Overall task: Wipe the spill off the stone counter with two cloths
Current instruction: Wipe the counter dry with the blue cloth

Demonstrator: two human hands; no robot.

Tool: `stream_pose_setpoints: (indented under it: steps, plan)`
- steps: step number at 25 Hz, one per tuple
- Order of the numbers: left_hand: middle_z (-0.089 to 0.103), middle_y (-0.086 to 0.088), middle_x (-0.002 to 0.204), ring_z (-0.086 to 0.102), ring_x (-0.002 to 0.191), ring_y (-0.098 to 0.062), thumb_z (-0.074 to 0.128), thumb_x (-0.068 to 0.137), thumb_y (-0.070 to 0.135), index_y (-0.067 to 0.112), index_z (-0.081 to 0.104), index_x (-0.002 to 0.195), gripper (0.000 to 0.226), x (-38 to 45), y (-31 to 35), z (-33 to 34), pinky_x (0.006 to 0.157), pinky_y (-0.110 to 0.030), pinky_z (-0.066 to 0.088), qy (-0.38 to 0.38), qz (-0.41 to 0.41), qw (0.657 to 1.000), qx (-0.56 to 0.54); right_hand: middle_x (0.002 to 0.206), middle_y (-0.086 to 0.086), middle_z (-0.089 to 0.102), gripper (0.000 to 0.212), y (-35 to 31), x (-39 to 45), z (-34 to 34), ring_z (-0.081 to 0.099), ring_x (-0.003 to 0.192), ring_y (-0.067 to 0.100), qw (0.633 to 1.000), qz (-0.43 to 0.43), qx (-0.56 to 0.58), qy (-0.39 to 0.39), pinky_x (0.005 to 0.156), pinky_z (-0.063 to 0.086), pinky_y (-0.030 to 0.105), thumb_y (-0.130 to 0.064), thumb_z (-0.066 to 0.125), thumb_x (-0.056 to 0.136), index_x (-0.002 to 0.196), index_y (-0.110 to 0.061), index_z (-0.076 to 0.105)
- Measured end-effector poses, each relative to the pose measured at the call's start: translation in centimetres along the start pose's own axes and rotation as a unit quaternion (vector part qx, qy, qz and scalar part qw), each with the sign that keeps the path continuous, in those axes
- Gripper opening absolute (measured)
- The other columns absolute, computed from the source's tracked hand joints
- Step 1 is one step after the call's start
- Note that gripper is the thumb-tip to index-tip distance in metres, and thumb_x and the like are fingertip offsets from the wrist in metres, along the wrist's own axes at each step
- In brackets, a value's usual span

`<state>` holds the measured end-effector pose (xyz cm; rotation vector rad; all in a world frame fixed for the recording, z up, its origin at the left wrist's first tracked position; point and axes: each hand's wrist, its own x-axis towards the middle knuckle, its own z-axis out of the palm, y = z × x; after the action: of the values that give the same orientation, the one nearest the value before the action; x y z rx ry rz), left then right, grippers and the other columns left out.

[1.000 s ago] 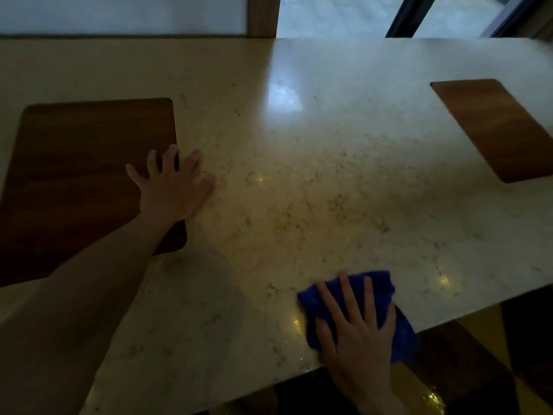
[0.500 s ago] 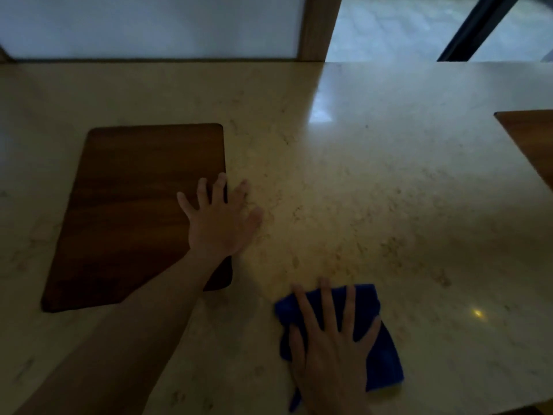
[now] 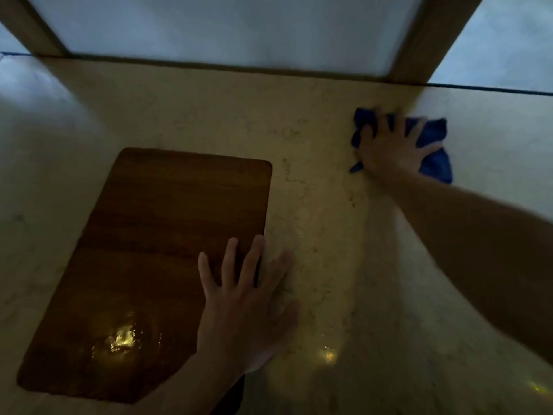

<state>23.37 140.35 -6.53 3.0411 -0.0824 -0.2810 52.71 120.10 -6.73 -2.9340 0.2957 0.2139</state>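
A crumpled blue cloth (image 3: 434, 151) lies on the pale stone counter (image 3: 323, 211) near its far edge, at the upper right. My right hand (image 3: 392, 146) presses flat on the cloth with fingers spread, the arm stretched out from the right. My left hand (image 3: 247, 304) rests flat, fingers straight, half on the stone and half on the right edge of a brown wooden inlay (image 3: 155, 265). I see only one cloth. In this dim light no spill shows on the stone.
Frosted window panes (image 3: 224, 28) with wooden frame posts (image 3: 431, 37) run along the counter's far edge. Small light glints (image 3: 327, 353) show on the stone near my left hand and on the wooden inlay.
My right hand has pushed the blue cloth from the near edge across to the far edge of the counter. My left hand stays flat at the inlay's edge. The view has shifted left and forward.
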Motion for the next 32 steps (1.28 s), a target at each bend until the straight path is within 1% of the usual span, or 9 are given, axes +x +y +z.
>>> stream_pose_setpoints:
  steps: [5, 9, 12, 19, 21, 23, 26, 29, 32]
  plan:
    - [0.022, -0.004, 0.163, 0.017, 0.148, -0.042, 0.012, 0.090, 0.075, 0.045, 0.018, 0.152, 0.069, -0.1, 0.4, -0.4, 0.108, -0.076, 0.016, -0.001, -0.012, 1.000, -0.004, 0.167, 0.000, 0.007, 0.058, -1.5, 5.8, -0.9, -0.005, 0.151, 0.038, 0.994, -0.109, -0.004, -0.006, 0.110, -0.005, 0.075, -0.053, 0.013, 0.098, 0.155, -0.041, 0.010]
    - [-0.008, 0.004, 0.165, -0.011, 0.150, -0.035, 0.012, 0.087, 0.077, 0.052, -0.013, 0.148, 0.070, -0.8, 0.7, -0.6, 0.113, -0.070, -0.007, -0.020, -0.020, 1.000, -0.007, 0.166, -0.010, 0.006, 0.057, 0.2, 1.5, -0.6, -0.004, 0.152, 0.030, 0.969, -0.241, -0.049, 0.000, 0.113, -0.003, 0.071, -0.060, 0.010, 0.097, 0.153, -0.047, 0.009]
    - [-0.010, 0.010, 0.164, -0.014, 0.150, -0.031, 0.013, 0.086, 0.076, 0.049, -0.019, 0.147, 0.075, -0.3, 0.2, -0.8, 0.115, -0.066, -0.011, -0.030, -0.018, 0.999, -0.032, 0.166, -0.014, 0.005, 0.056, 0.4, -5.6, 0.2, -0.005, 0.153, 0.025, 0.958, -0.281, -0.053, -0.025, 0.116, -0.003, 0.066, -0.062, 0.009, 0.097, 0.151, -0.051, 0.010]
    - [0.014, 0.001, 0.164, 0.009, 0.151, -0.021, 0.032, 0.099, 0.040, 0.036, 0.005, 0.155, 0.063, -8.1, 2.2, -0.1, 0.122, -0.052, 0.003, 0.037, -0.052, 0.976, -0.209, 0.166, -0.014, 0.000, 0.057, 5.0, -33.7, 3.3, -0.016, 0.151, 0.027, 0.915, -0.390, -0.087, -0.058, 0.117, -0.008, 0.063, -0.063, 0.003, 0.096, 0.152, -0.051, 0.004]
    - [0.027, -0.003, 0.160, 0.023, 0.146, -0.021, 0.028, 0.091, 0.039, 0.028, 0.020, 0.155, 0.065, -15.2, 4.0, 0.1, 0.121, -0.048, 0.014, 0.070, -0.052, 0.957, -0.278, 0.166, -0.012, 0.002, 0.057, 7.6, -41.6, 4.2, -0.017, 0.151, 0.029, 0.910, -0.398, -0.088, -0.071, 0.117, -0.007, 0.064, -0.063, 0.005, 0.098, 0.153, -0.048, 0.013]
    - [0.039, -0.007, 0.153, 0.035, 0.138, -0.024, 0.021, 0.085, 0.044, 0.019, 0.036, 0.150, 0.071, -22.5, 5.6, 0.6, 0.116, -0.041, 0.026, 0.084, -0.061, 0.945, -0.310, 0.163, -0.008, 0.021, 0.056, 10.5, -49.4, 4.2, 0.004, 0.152, 0.033, 0.913, -0.394, -0.068, -0.081, 0.115, 0.007, 0.066, -0.062, 0.011, 0.100, 0.150, -0.044, 0.027]
    - [0.043, -0.001, 0.150, 0.039, 0.136, -0.020, 0.018, 0.092, 0.046, 0.019, 0.040, 0.147, 0.065, -30.5, 7.9, 2.3, 0.114, -0.032, 0.028, 0.054, -0.057, 0.970, -0.229, 0.158, -0.006, 0.036, 0.055, 13.5, -57.2, 5.5, 0.024, 0.148, 0.034, 0.930, -0.335, -0.057, -0.142, 0.111, 0.017, 0.065, -0.062, 0.021, 0.098, 0.147, -0.043, 0.035]
    - [0.026, 0.007, 0.160, 0.028, 0.143, -0.011, 0.022, 0.105, 0.040, 0.023, 0.020, 0.155, 0.053, -34.4, 9.7, 3.7, 0.118, -0.027, 0.019, 0.003, -0.052, 0.991, -0.126, 0.165, -0.007, 0.016, 0.065, 14.2, -58.5, 4.0, 0.001, 0.152, 0.029, 0.940, -0.307, -0.043, -0.144, 0.116, 0.005, 0.059, -0.066, 0.027, 0.091, 0.153, -0.047, 0.017]
    - [0.035, 0.007, 0.154, 0.039, 0.136, -0.014, 0.029, 0.105, 0.044, 0.025, 0.028, 0.152, 0.051, -35.0, 10.4, 3.1, 0.113, -0.032, 0.033, -0.013, -0.075, 0.993, -0.087, 0.166, -0.013, -0.007, 0.072, 14.9, -56.7, 0.2, -0.008, 0.152, 0.024, 0.925, -0.301, -0.051, -0.226, 0.119, 0.007, 0.051, -0.057, 0.033, 0.094, 0.155, -0.044, -0.005]
